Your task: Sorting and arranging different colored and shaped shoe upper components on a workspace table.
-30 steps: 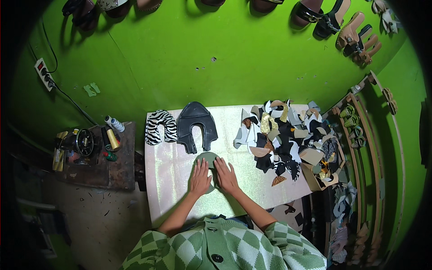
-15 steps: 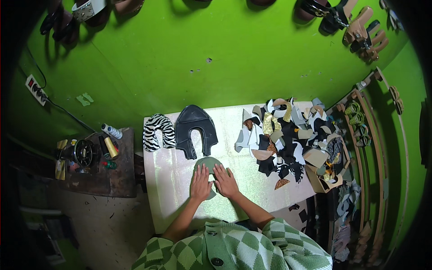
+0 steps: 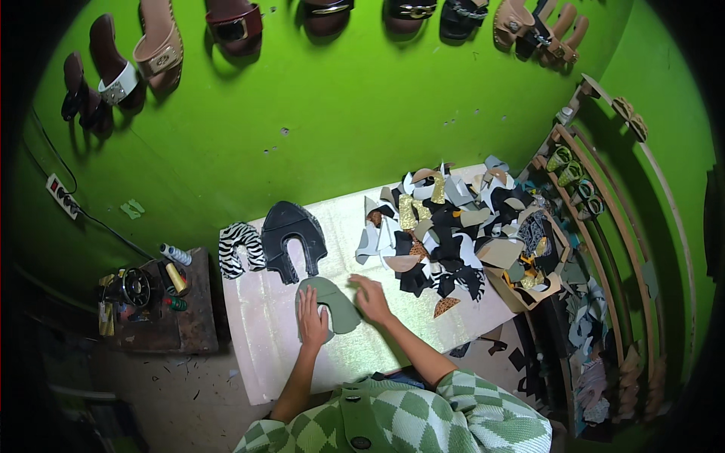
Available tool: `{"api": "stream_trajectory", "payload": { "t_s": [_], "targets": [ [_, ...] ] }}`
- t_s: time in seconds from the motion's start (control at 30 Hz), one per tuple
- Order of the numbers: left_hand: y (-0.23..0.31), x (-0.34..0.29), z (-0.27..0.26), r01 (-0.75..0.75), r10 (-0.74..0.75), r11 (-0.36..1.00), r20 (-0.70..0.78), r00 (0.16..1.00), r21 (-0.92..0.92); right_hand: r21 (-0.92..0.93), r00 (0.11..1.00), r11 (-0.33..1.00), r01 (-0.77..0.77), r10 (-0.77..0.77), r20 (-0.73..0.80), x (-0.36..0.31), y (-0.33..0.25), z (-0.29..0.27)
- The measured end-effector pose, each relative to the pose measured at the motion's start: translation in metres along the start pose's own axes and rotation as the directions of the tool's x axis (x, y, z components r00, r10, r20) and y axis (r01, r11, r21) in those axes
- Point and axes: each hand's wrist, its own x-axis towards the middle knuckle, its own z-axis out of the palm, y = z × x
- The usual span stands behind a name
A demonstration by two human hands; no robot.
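Observation:
An olive-green horseshoe-shaped piece (image 3: 343,308), like a shoe upper, lies flat near the front of the pale table. My left hand (image 3: 312,321) rests flat on its left arm, fingers stretched out. To the right, my right hand (image 3: 370,297) is raised slightly off the piece, fingers apart and nothing in them. Behind the green piece lies a black arch-shaped stack (image 3: 291,215) with stitched edges. Left of that is a zebra-striped horseshoe piece (image 3: 249,238).
A heap of cut scraps (image 3: 423,234) covers the table's right side, beside a cardboard box (image 3: 555,287) of more scraps. At left, a small dark table (image 3: 192,321) carries a sewing machine (image 3: 132,288) and thread cones. Sandals (image 3: 236,30) hang on the green wall; a wooden rack (image 3: 604,257) stands right.
My right hand has lifted off the green piece and moved right, uncovering its right arm. My left hand still lies on it. The whole view has shifted and tilted.

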Motion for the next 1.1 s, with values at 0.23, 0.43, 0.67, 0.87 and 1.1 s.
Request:
{"api": "stream_trajectory", "payload": {
  "t_s": [0.23, 0.43, 0.67, 0.87, 1.1],
  "targets": [
    [0.072, 0.026, 0.054, 0.030, -0.034, 0.999, -0.098, 0.995, -0.044, -0.357, 0.917, 0.928, -0.104, -0.050, -0.395, 0.025, 0.066, -0.126],
    [0.116, 0.042, 0.109, 0.056, -0.063, 0.997, -0.130, 0.990, -0.058, -0.696, 0.948, 0.714, -0.073, -0.167, -0.270, 0.074, 0.121, -0.187],
    [0.160, 0.058, 0.140, 0.152, -0.168, 0.983, -0.183, 0.969, -0.103, -0.514, 0.985, 0.854, -0.076, -0.015, -0.172, 0.109, 0.130, -0.217],
    [0.183, 0.100, 0.156, 0.135, -0.162, 0.905, -0.033, 0.986, -0.404, 0.207, 0.953, 0.971, -0.121, 0.173, -0.251, 0.110, 0.099, -0.237],
    [0.218, 0.139, 0.125, 0.220, -0.189, 0.768, 0.116, 0.975, -0.601, 0.549, 0.976, 0.822, -0.150, 0.211, -0.050, 0.080, 0.047, -0.240]
  ]
}}
